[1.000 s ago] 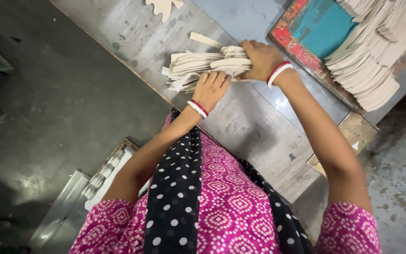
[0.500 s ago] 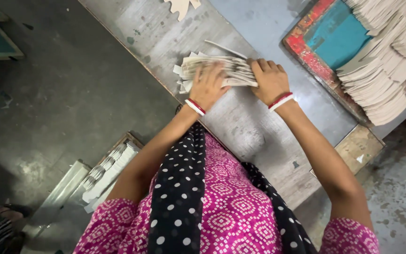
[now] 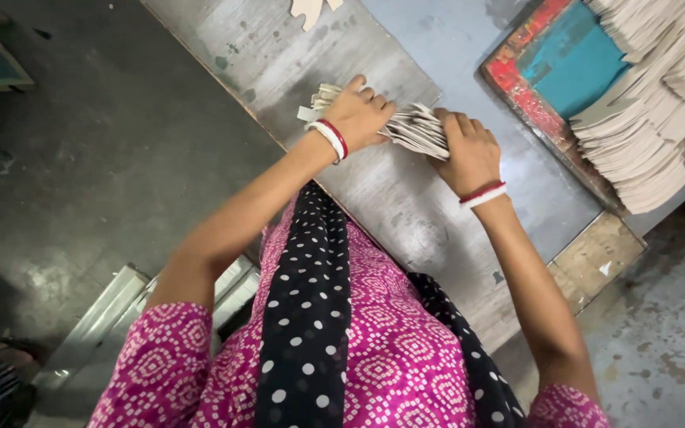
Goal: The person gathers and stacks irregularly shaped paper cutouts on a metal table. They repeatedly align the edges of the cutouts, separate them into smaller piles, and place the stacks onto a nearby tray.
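L hand (image 3: 362, 115) closed over near-edge end of card stack (image 3: 414, 127), gripping | R hand (image 3: 465, 150) clamped on other end | stack lies on tabletop (image 3: 406, 206) by its near edge, long axis hand-to-hand, I see both equally close | bigger card pile (image 3: 644, 119) in tray (image 3: 533, 87) beyond R hand

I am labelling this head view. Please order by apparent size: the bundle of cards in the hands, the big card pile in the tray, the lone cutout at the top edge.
1. Big card pile
2. Bundle of cards
3. Lone cutout, partly cropped
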